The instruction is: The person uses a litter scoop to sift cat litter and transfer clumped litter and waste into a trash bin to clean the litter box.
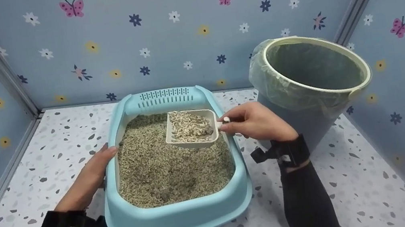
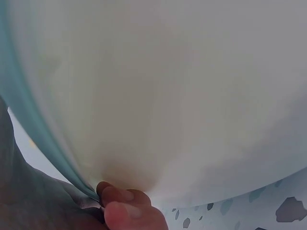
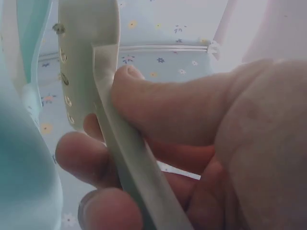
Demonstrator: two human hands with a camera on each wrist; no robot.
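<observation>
A blue litter box (image 1: 178, 218) stands on the table with grainy litter (image 1: 171, 171) spread inside it. My left hand (image 1: 92, 173) grips its left rim, thumb over the top. In the left wrist view, curled fingers (image 2: 132, 215) lie under the rim against the pale outer wall. My right hand (image 1: 257, 123) holds a pale litter scoop (image 1: 191, 145) by its handle (image 3: 127, 148), thumb along one side and fingers round the other. Over the right half of the box, the scoop's slotted basin carries a heap of litter (image 1: 190, 125) with a greyish clump near the handle end.
A tall bin (image 1: 288, 116) with a translucent liner (image 1: 261, 75) folded over its rim stands right of the box, just beyond my right hand. Flower-patterned walls (image 1: 181, 31) enclose the back and sides. Beneath everything is a speckled white tabletop (image 1: 361, 194).
</observation>
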